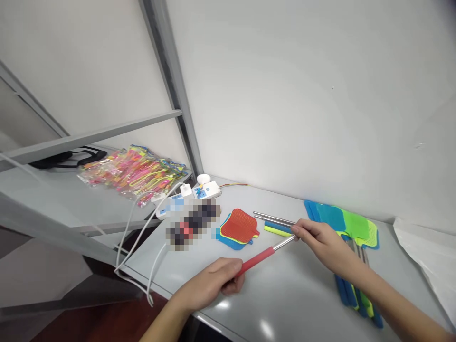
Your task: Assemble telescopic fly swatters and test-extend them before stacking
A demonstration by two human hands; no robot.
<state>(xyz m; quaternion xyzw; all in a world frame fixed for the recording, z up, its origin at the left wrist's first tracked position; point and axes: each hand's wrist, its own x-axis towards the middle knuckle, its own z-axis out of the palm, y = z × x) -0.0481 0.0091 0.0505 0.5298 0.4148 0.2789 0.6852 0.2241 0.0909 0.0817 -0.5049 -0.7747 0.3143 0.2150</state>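
Left fingers [233,277]: closed around the red handle [257,261].
Right fingers [296,230]: pinched on its metal rod [284,242].
Beyond right fingers: loose metal rods [272,218], on the counter [285,285].

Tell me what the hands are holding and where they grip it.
The left hand grips the red handle near its lower end; the right hand pinches the far end of its metal rod.
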